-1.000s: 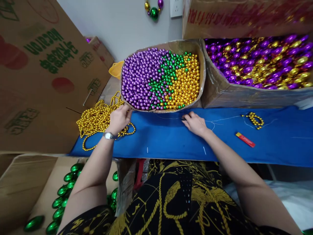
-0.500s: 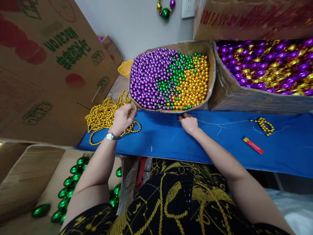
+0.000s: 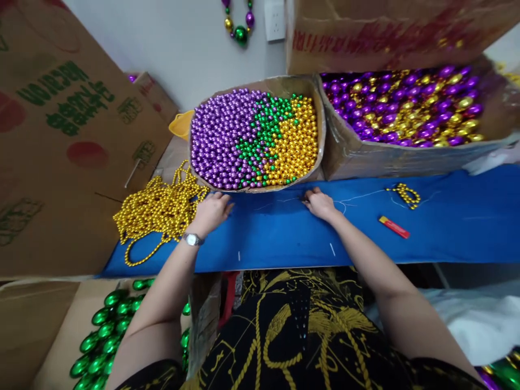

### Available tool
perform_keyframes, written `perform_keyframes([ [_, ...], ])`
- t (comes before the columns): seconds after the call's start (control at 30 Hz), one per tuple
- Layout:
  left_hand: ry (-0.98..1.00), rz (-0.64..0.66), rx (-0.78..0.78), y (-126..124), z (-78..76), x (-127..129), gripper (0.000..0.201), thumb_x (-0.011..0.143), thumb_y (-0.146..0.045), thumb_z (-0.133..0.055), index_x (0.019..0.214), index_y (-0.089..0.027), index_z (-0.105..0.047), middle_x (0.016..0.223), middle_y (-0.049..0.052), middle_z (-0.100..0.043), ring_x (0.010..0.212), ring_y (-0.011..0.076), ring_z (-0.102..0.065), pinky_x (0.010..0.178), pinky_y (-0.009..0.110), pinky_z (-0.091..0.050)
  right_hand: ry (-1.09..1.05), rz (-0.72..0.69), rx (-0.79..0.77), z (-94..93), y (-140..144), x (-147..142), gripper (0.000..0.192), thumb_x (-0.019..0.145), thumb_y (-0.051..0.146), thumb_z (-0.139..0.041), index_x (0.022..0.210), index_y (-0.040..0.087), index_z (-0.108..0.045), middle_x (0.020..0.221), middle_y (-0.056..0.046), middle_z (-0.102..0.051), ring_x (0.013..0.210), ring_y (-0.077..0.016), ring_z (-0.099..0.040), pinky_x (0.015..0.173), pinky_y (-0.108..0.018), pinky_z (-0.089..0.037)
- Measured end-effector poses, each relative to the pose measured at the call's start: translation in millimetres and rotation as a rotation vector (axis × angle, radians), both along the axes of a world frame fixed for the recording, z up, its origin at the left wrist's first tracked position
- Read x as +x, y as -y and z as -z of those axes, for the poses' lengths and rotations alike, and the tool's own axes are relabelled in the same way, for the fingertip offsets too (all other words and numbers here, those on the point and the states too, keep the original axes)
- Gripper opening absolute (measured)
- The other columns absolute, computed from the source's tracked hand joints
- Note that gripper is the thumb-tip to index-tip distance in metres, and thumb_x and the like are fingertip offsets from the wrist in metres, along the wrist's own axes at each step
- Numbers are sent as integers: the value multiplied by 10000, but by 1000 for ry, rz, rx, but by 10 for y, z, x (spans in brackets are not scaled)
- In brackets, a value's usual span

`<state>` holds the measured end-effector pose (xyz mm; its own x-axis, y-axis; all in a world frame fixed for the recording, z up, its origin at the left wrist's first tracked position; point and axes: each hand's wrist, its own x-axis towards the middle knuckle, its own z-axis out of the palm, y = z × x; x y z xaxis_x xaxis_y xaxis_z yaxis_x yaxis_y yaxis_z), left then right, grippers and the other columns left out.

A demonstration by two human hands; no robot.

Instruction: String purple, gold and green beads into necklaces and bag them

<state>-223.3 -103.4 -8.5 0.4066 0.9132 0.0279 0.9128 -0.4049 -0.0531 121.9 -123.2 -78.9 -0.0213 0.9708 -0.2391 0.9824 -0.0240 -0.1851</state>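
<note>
My left hand [image 3: 212,212], with a watch on its wrist, rests on the blue table cover [image 3: 284,238] just right of a heap of strung gold beads [image 3: 158,208], fingers loosely curled near the front of a cardboard tray [image 3: 320,108] of purple, green and gold beads. My right hand [image 3: 320,203] lies further right, its fingertips pinching a thin white thread [image 3: 357,196] that runs right across the cover to a short strand of gold beads [image 3: 404,194].
A red lighter [image 3: 394,227] lies right of my right hand. A big box of large purple and gold beads [image 3: 406,103] stands at the back right. Cardboard boxes [image 3: 60,124] lean at left. Green oval beads [image 3: 101,336] fill a box below the table's left.
My left hand has left the gold bead heap and moved right onto the blue cover. My right hand has stayed on the thread near the tray's front.
</note>
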Motion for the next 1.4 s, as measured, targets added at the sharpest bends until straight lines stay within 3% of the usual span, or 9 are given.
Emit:
perform_keyframes([
  [0.13, 297, 247, -53, 120, 20, 587, 288, 955, -362, -462, 1085, -195, -657, 1080, 105, -698, 977, 244, -657, 799, 345, -506, -38, 16, 13, 29, 81, 36, 349, 971, 400, -409, 1258, 221, -497, 1209, -119, -613, 1019, -236, -647, 779, -315, -474],
  [0.3, 698, 558, -314, 250, -90, 1404, 256, 952, -365, -497, 1029, -210, -685, 976, 73, -721, 877, 175, -670, 797, 315, -525, -52, 26, 8, -7, 177, 85, 386, 956, 450, -429, 1232, 202, -532, 1223, -145, -595, 1006, -260, -660, 772, -329, -486],
  [0.53, 1078, 597, -797, 17, -15, 2299, 327, 932, -426, -530, 998, -142, -679, 982, 109, -725, 879, 166, -672, 803, 308, -547, -111, -46, 35, -26, 414, 261, 397, 976, 353, -391, 1351, 248, -467, 1269, -96, -606, 1060, -222, -639, 816, -299, -476],
  [0.63, 1072, 593, -796, -140, 168, 2584, 344, 939, -420, -506, 1033, -128, -661, 1014, 127, -722, 945, 188, -681, 856, 327, -541, -111, -32, 60, -3, 506, 424, 388, 977, 367, -392, 1328, 225, -480, 1227, -100, -627, 1031, -224, -642, 802, -298, -474],
  [0.83, 544, 538, -573, -406, 641, 2559, 382, 964, -373, -400, 1071, -128, -673, 1147, 155, -700, 1095, 270, -652, 1000, 414, -477, -80, 47, 127, 69, 512, 755, 386, 975, 422, -394, 1285, 244, -538, 1264, -111, -561, 1017, -232, -636, 798, -321, -476],
  [1.07, 503, 485, -521, -516, 926, 2365, 516, 974, -378, -345, 1352, -75, -522, 1520, 157, -417, 1456, 242, -323, 1233, 407, -205, -84, -25, 122, 126, 391, 672, 331, 956, 349, -424, 1247, 311, -576, 1297, -64, -536, 923, -198, -652, 747, -314, -476],
  [1.23, 507, 478, -493, -557, 883, 2350, 529, 987, -412, -283, 1343, -119, -544, 1482, 124, -480, 1415, 227, -397, 1213, 418, -263, -113, -40, 137, 60, 381, 614, 324, 940, 202, -376, 1184, 226, -590, 1227, -117, -572, 886, -210, -658, 724, -324, -474],
  [1.33, 537, 499, -463, -458, 710, 2449, 536, 982, -443, -301, 1331, -129, -560, 1419, 140, -544, 1352, 242, -476, 1175, 429, -327, -176, -111, 170, -54, 580, 590, 309, 938, 195, -404, 1195, 205, -575, 1210, -117, -596, 958, -212, -647, 777, -321, -482],
  [1.4, 590, 627, -499, -293, 553, 2611, 508, 972, -473, -357, 1317, -175, -582, 1396, 118, -569, 1335, 236, -493, 1162, 419, -342, -229, -215, 173, -172, 821, 566, 255, 923, 204, -471, 1143, 217, -598, 1139, -77, -640, 1005, -193, -630, 841, -301, -477],
])
